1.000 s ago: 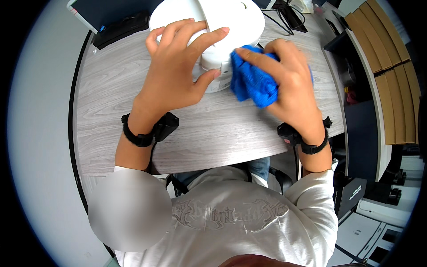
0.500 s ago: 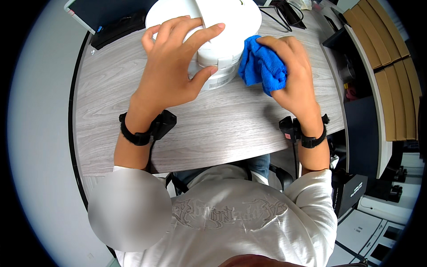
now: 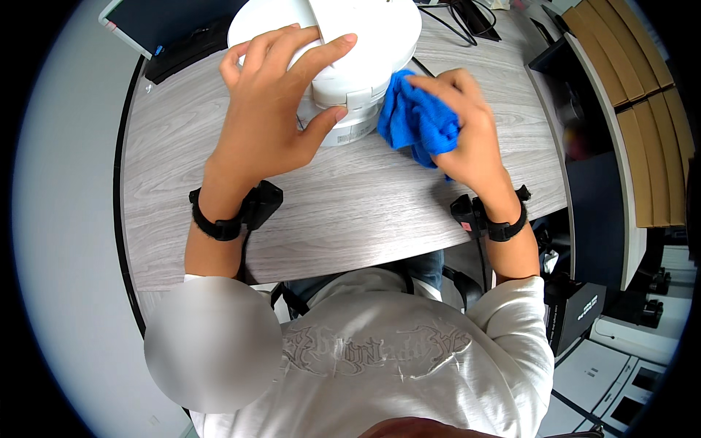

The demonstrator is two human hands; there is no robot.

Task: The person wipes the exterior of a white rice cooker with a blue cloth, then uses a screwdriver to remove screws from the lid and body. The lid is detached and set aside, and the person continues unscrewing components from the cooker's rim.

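Note:
A white round appliance point(image 3: 365, 55) with a broad disc-like top stands at the far side of the desk, partly cut off by the picture's upper edge. My left hand point(image 3: 274, 106) lies over it with fingers spread on the top and the thumb against its front. A crumpled blue cloth point(image 3: 416, 120) is gripped in my right hand point(image 3: 467, 113), just right of the appliance's lower part. The cloth's upper left edge meets the appliance's side. Some of my right fingers are blurred or hidden by the cloth.
The grey wood-grain desk point(image 3: 343, 212) ends at a curved front edge before my body. A screen point(image 3: 164, 25) and a black pouch point(image 3: 190, 55) lie back left. Black cables point(image 3: 456, 25) run back right, beside a shelf with cardboard boxes point(image 3: 613, 58).
My right hand and the cloth have moved a little toward me and left, down the appliance's side. My left hand keeps its place on the appliance. The whole view has shifted slightly.

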